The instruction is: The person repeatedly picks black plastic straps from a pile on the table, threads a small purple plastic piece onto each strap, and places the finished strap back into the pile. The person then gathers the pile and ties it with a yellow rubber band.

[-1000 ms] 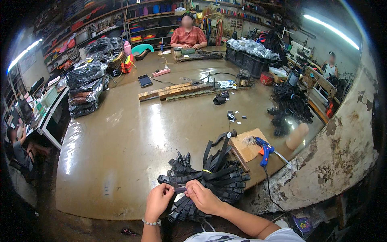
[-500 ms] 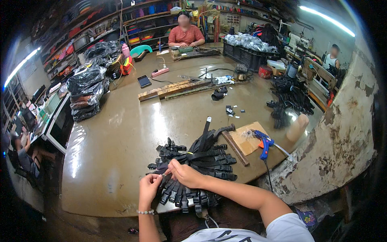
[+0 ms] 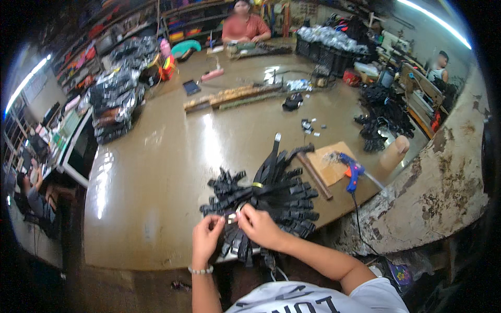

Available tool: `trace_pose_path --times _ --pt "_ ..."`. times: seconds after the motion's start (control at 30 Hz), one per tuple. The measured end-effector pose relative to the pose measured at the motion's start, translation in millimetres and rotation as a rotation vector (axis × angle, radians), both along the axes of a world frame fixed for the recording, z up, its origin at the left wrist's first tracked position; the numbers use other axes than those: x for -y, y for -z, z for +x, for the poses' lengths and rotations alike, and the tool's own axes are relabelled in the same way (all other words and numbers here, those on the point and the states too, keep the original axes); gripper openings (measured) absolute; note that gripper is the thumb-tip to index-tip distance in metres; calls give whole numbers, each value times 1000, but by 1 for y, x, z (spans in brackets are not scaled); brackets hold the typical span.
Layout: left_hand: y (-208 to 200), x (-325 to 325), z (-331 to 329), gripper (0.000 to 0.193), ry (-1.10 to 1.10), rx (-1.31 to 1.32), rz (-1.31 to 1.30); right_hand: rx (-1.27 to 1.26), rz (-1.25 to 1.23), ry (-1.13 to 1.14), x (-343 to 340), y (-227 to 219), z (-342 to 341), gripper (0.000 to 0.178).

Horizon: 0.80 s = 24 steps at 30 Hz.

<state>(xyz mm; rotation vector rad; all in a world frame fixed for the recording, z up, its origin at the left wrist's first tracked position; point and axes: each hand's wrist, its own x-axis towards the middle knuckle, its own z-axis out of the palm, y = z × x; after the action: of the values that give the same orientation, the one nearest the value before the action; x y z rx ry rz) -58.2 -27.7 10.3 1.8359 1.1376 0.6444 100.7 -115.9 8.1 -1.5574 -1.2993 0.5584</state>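
Black webbing straps [image 3: 292, 201] with buckles, bundled and fanned over the desk [image 3: 151, 208], right edge area, near side. Small dark strip [image 3: 231, 218] with a pale patch sits between my 2 hands, above the near-left part of that bundle.

Left hand [image 3: 207, 235]: grip narrow, thumb and fingertips pinched on the strip's left end. Right hand [image 3: 258, 225]: grip narrow too, pinched on its right end. Held from 2 sides probably to keep such a short piece steady and in sight. Its long axis runs roughly left-right, fingertips to fingertips; blurred, so can't tell which end is the front.

Yellow tie [image 3: 257, 184] cinches the bundle, likely so straps don't scatter. Buckled ends point outward, many toward me and to the right; 1 pale-tipped strap end [image 3: 277, 137] points away from me.

Hammer [image 3: 315, 175] lies beside the bundle, head away, handle slanting nearer and right. Blue glue gun [image 3: 354, 172] rests with its nozzle over cardboard [image 3: 319, 159], presumably to spare the desk drips.
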Motion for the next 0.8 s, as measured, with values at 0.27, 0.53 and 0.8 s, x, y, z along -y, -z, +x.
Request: trace_pose_path --times 0.27,0.53,0.8 --pt "15 4 -2 21 -22 124 5 -179 -197 -39 -2 -1 6 21" --pt "8 5 0 21 -28 164 9 -123 -162 -48 -1 -5 5 24" --pt "9 6 0 20 -24 182 36 -117 -147 -82 1 -2 6 22"
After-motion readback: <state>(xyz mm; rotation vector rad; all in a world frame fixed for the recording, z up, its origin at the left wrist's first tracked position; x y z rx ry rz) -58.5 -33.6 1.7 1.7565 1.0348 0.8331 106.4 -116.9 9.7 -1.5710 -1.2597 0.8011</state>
